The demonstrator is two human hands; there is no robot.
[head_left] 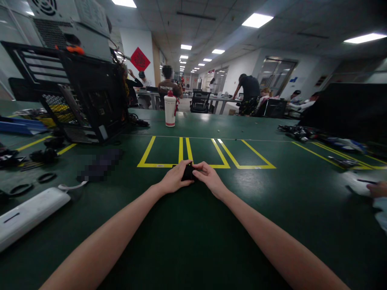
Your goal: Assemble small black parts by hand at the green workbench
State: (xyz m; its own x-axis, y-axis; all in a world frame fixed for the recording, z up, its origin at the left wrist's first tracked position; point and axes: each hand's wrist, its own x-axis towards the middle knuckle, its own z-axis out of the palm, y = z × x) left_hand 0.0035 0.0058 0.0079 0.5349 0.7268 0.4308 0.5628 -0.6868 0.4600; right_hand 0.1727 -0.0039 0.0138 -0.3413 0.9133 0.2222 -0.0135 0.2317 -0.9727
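Note:
Both my hands meet over a small black object (188,173) at the middle of the green table (181,241), by the front line of the yellow tape frames. My left hand (175,177) is closed round its left side, with the thumb below and fingers above. From the right, my right hand (208,177) pinches at its edge with thumb and fingertips together. The object is dark and mostly covered by my fingers, so its kind does not show. Yellow tape outlines (145,153) lie just beyond my hands.
A white bottle with a red lid (170,110) stands ahead. To the left are an open black computer case (87,96), a white power strip (33,213) and black rings (21,189). Cables (298,132) lie at the right, near another person's hand (377,189). People work farther back.

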